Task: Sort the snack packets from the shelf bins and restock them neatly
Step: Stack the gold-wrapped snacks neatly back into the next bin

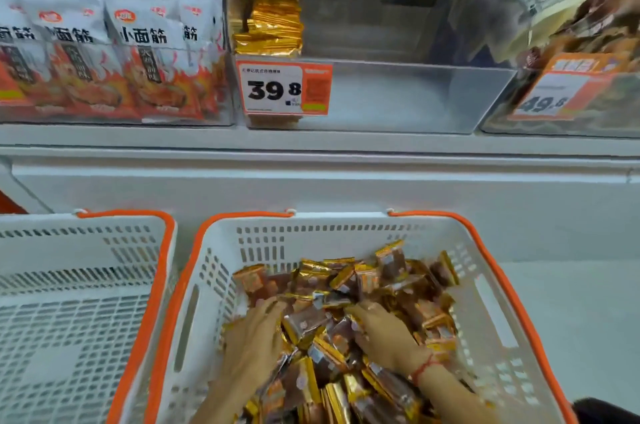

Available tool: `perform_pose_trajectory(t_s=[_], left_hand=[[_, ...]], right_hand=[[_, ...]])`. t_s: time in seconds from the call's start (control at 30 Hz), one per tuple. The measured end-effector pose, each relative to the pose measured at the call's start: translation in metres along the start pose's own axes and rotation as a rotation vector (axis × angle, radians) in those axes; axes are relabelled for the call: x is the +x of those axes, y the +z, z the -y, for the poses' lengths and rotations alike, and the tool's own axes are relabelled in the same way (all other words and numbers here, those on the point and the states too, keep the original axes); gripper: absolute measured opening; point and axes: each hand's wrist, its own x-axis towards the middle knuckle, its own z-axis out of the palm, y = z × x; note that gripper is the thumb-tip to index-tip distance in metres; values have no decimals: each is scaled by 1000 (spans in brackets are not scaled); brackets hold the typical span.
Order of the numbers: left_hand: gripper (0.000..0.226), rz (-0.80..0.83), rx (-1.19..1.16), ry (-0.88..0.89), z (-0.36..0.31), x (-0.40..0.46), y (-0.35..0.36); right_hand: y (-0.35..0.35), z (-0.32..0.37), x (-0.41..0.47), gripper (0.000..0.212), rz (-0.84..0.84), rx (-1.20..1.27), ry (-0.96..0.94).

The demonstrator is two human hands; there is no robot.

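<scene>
Left hand [254, 340] and right hand [384, 337] are sunk into the gold-and-brown snack packets [349, 312], fingers curled into the pile; actual grasp cannot be told. Packets are heaped in the white orange-rimmed basket [221, 250]. A neat gold stack [270, 19] is stood at the left end of the clear shelf bin [398, 97], above the 39.8 price tag [284, 87].

Lighting: bright, even, overhead; my hands cast soft shadows. Glare on gold packets [268, 19] at 12 o'clock. Blur: heavy at 2 o'clock. Edges: bowed by wide-angle lens.
</scene>
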Motion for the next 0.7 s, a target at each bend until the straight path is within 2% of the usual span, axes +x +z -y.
perform_pose_trajectory(t_s=[0.1, 0.27, 0.4, 0.47, 0.53, 0.57, 0.63, 0.7], left_hand=[[62, 127, 83, -14, 12, -5, 19], [58, 114, 154, -32, 16, 0, 27], [65, 213, 143, -71, 8, 11, 13], [65, 197, -22, -127, -4, 18, 4], [59, 76, -328, -191, -24, 22, -11], [55, 28, -510, -218, -34, 22, -20], [48, 57, -803, -230, -48, 20, -41], [35, 162, -865, -135, -46, 16, -58]], right_hand=[[22, 11, 18, 50, -198, -36, 29], [22, 24, 56, 42, -243, 4, 139], [-3, 14, 62, 17, -305, 140, 53], [-27, 13, 55, 14, -316, 455, 29], [-51, 15, 46, 10, -163, 780, -30], [-59, 16, 41, 10, -80, 846, -62], [-71, 23, 33, 17, 12, 897, -126], [-79, 35, 26, 22, 32, 976, -158]])
